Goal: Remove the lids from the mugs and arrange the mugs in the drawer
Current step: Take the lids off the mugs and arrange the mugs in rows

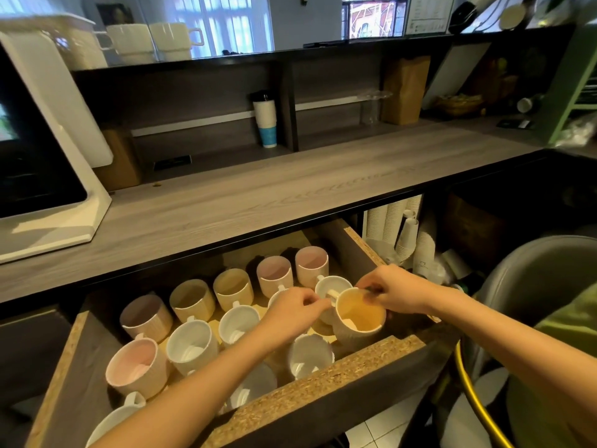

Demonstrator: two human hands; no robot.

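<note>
An open wooden drawer (381, 349) under the counter holds several lidless mugs in rows, white, pink and tan. At its right front corner a ribbed mug with a yellowish inside (358, 318) is held over the drawer. My left hand (292, 310) pinches its white handle from the left. My right hand (392, 291) pinches its far rim from the right. A white mug (332, 284) stands just behind it, and another white mug (308, 355) sits in front. No lids show in the drawer.
A grey wood counter (258, 195) runs above the drawer, with a white machine (48, 176) at left. Stacked paper cups (407, 237) fill the open shelf right of the drawer. A grey chair back (542, 279) stands at far right.
</note>
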